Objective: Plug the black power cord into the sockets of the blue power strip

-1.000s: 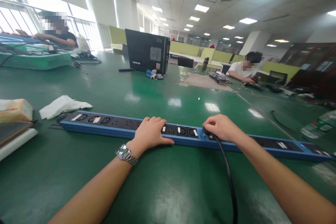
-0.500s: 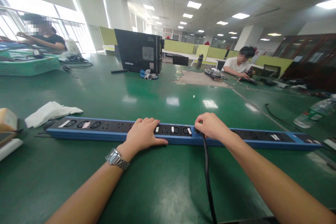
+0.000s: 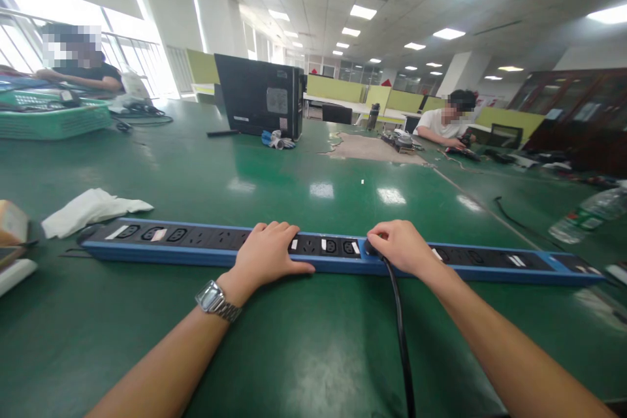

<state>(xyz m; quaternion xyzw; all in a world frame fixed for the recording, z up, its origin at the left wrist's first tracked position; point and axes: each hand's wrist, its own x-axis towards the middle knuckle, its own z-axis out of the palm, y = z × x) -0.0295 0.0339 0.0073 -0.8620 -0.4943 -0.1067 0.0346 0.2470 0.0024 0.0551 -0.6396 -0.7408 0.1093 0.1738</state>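
Note:
A long blue power strip (image 3: 186,243) with black sockets lies across the green table (image 3: 304,353) in front of me. My left hand (image 3: 267,253), with a metal watch on the wrist, rests palm down on the strip's middle, fingers together and flat. My right hand (image 3: 399,247) is closed on a black plug (image 3: 371,249) seated in a socket just right of centre. The plug's black cable (image 3: 401,339) runs down toward me between my forearms.
A white cloth (image 3: 88,208) lies left of the strip. A black computer case (image 3: 259,95) stands further back. A green basket (image 3: 53,119) sits far left, a plastic bottle (image 3: 585,212) at right. Two other people sit at the table's far sides.
Both hands stay on the strip. The view has shifted slightly and the cable hangs a little further right than half a second ago.

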